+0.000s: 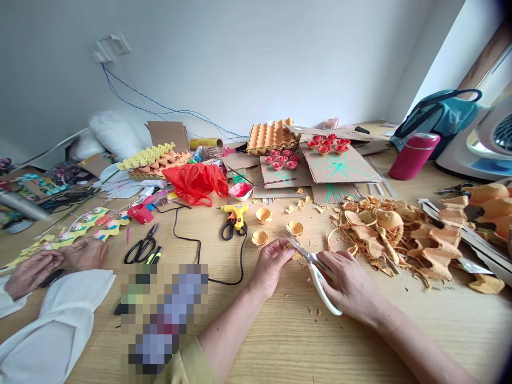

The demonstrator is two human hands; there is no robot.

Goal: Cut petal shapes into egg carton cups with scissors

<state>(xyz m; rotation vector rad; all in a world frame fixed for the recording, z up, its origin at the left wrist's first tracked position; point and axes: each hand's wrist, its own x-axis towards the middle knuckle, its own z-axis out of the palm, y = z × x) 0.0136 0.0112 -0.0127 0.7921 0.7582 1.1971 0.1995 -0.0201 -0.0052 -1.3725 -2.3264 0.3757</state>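
Note:
My right hand grips white-handled scissors, whose blades point up and left to the fingertips of my left hand. A small orange piece of egg carton is pinched in my left hand, mostly hidden by fingers and blades. Just beyond lie cut egg-carton cups: one cup behind the scissor tips, another cup to the left and a third cup farther back. Small orange scraps dot the wood around my hands.
A heap of carton trimmings lies at right. Behind the cups are a yellow glue gun, a red plastic bag and red paper flowers on cardboard. Black scissors and a co-worker's hands are at left.

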